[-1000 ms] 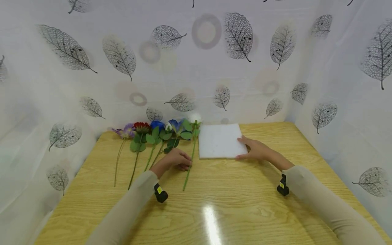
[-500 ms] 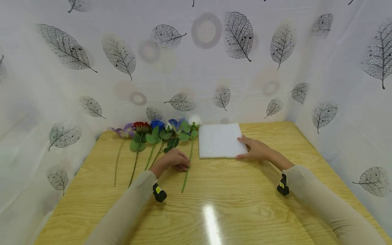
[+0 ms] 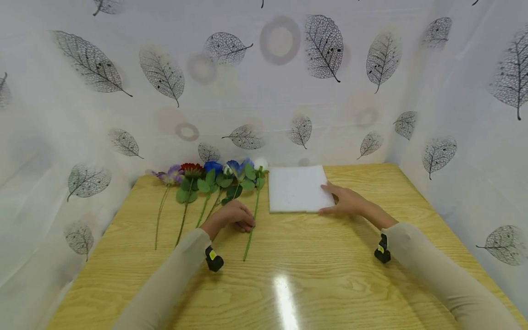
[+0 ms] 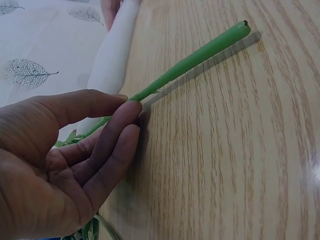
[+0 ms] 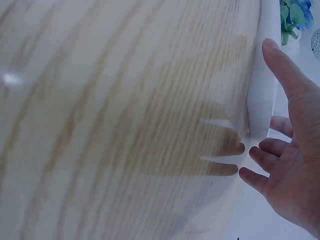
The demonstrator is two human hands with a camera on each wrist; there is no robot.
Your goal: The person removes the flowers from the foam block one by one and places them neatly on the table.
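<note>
My left hand (image 3: 234, 217) pinches the green stem of a white artificial flower (image 3: 257, 197) between thumb and fingertips. In the left wrist view the cut end of that stem (image 4: 215, 46) sticks out past the fingers, a little above the wood. The white bloom (image 3: 261, 163) lies at the far end, near the left edge of a white foam board (image 3: 300, 189). At the board's right edge rests my right hand (image 3: 346, 201), thumb and fingers spread. The right wrist view shows the thumb (image 5: 280, 62) against the board, the other fingers loosely bent near the table.
Left of the held stem several artificial flowers lie side by side: a purple one (image 3: 170, 175), a red one (image 3: 192, 170), a blue rose (image 3: 212, 167) and others. The wooden table (image 3: 321, 266) meets a leaf-print curtain (image 3: 255, 101) at the back and sides.
The white flower has shifted slightly to the left, its stem end coming a little nearer, with my left hand moving along. The right hand stays at the foam board.
</note>
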